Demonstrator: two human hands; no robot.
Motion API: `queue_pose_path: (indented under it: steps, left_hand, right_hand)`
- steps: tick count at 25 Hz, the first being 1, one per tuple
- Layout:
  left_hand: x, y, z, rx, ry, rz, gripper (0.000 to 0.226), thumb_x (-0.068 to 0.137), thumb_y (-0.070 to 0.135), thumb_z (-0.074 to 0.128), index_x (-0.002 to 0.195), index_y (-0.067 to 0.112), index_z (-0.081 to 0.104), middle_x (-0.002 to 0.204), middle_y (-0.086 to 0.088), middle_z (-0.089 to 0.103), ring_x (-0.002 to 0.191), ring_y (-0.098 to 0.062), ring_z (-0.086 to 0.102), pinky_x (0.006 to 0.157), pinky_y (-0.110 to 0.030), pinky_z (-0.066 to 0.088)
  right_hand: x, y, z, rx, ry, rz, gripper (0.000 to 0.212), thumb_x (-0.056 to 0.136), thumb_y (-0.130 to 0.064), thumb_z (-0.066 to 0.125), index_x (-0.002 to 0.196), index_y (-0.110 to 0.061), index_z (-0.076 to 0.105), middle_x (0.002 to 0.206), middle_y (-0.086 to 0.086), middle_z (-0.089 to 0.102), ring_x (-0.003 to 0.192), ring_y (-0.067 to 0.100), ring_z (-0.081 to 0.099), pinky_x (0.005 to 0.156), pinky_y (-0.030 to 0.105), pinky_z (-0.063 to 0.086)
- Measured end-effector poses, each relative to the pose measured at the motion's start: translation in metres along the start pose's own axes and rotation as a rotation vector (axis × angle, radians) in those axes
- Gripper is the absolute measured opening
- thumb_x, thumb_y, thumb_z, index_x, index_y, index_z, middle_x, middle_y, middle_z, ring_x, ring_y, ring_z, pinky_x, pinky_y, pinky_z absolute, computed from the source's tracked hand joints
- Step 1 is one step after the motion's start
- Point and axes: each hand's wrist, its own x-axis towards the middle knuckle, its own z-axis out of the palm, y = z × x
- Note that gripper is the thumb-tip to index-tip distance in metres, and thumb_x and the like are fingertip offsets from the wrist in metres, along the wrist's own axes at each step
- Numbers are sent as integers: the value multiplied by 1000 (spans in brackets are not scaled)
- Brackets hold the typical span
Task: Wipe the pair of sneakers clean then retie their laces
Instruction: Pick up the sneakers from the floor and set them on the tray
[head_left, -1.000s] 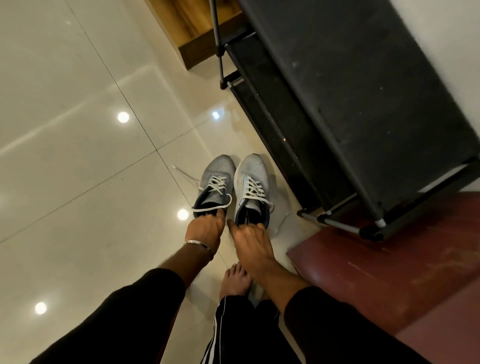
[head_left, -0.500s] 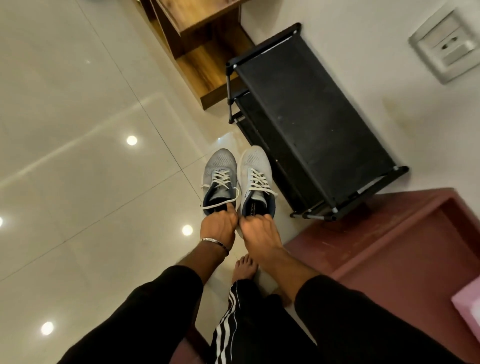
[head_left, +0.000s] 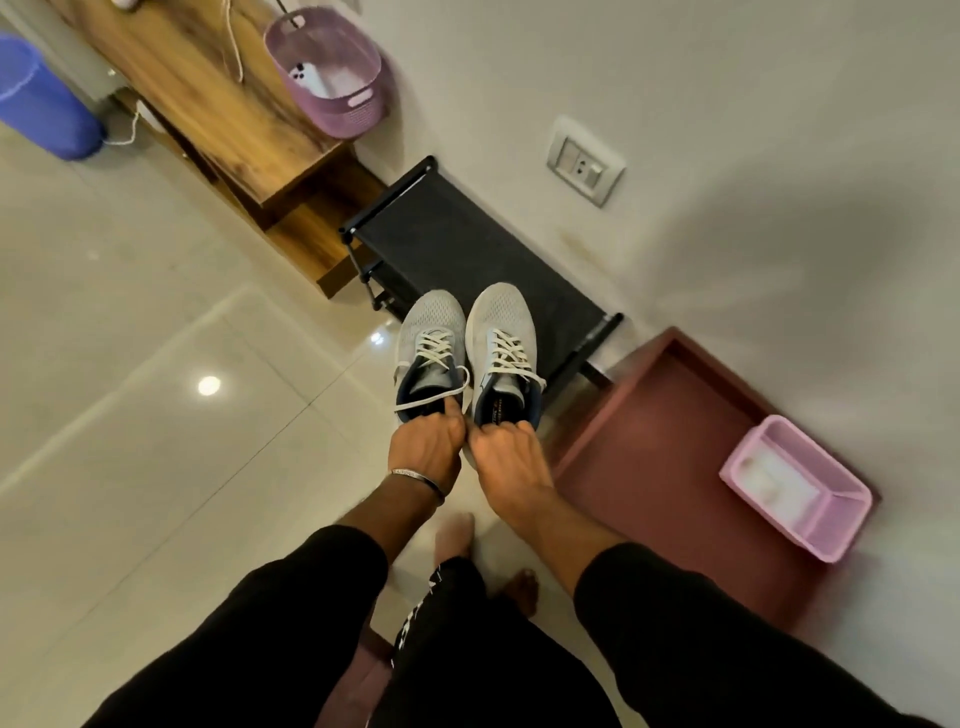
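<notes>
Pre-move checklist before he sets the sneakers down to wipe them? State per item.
1. Left hand grips the heel collar of the left sneaker: ok.
2. Right hand grips the heel of the right sneaker: ok.
3. Both sneakers off the floor, toes pointing away over the black shoe rack: ok.
4. Laces tied: not ok, a loose lace lies across the left sneaker's opening.
5. Wiping cloth at hand: cannot tell, none clearly visible.
6. Landing spot: maroon surface to the right has bare area beside the pink tray: ok.
</notes>
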Motion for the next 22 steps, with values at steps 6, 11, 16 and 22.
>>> queue_pose_path:
  steps: [6,11,16,22]
  left_hand:
    - [-28,83,-32,42,20,225,57,91,5,44,145,4,27,102,-7,72,88,-27,70,58,-31,42]
    - [-42,142,-36,81,-11,397,60,94,10,40,150,1,19,109,-10,70,93,-30,70,68,-35,52]
    - [-55,191,-20,125,-32,490,60,93,7,40,150,3,21,107,-8,71,92,-28,71,65,-35,51]
    - [-57,226,32,182,-99,596,65,91,4,42,151,4,17,111,-8,70,96,-27,69,75,-34,51]
  right_hand:
    - [-85,53,-26,31,26,156,53,80,-9,71,129,-16,52,92,5,68,87,25,64,76,35,41]
    - [-141,85,-20,64,8,323,54,64,-17,85,114,-20,67,68,-1,65,63,20,63,60,32,42]
    - [-181,111,0,105,0,466,57,51,-17,90,106,-18,71,64,1,65,58,21,63,58,31,45]
    - [-211,126,58,205,-69,594,54,63,-7,82,114,-15,66,79,5,69,73,25,66,68,36,48]
